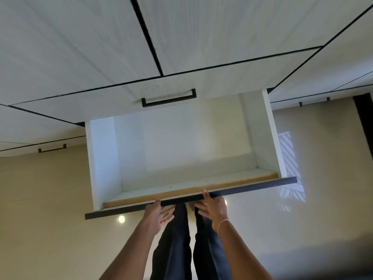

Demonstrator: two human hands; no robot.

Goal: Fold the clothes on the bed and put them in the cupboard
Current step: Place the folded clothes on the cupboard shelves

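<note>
Cupboard (80, 47) front, pale wood-grain panels with dark seams, fills the view from 9 through 12 to 3 o'clock. Glossy beige floor (40, 219) takes the lower half, with a striped patch of window light (290, 158) at 3 o'clock.

At centre one drawer (105, 158) stands open below a closed one. Its white walls and base hold nothing that you can see. Its dark front edge (252, 186) runs across from 8 to 3 o'clock, just beyond your hands.

Your legs, in dark trousers (173, 249), stand at 6 o'clock, directly under that edge.

Your left hand (157, 216) meets the edge at about 7 o'clock of centre, thumb side against it, fingers straight and spread, holding nothing. Your right hand (213, 208) meets it just to the right, one fingertip laid over the top, the other fingers splayed beneath. Neither hand appears to be curled round the edge. A thin bracelet (223, 223) circles the right wrist. A black bar handle (168, 99) sits on the closed drawer at 12 o'clock of the open one.

No clothes and no bed appear anywhere in view, so you cannot tell from here where they lie or how much folding is done. Judged by the bare drawer and your bare hands, storage seems ready, but nothing has been put away in this compartment. Fetching and placing the garments appears to remain.
</note>
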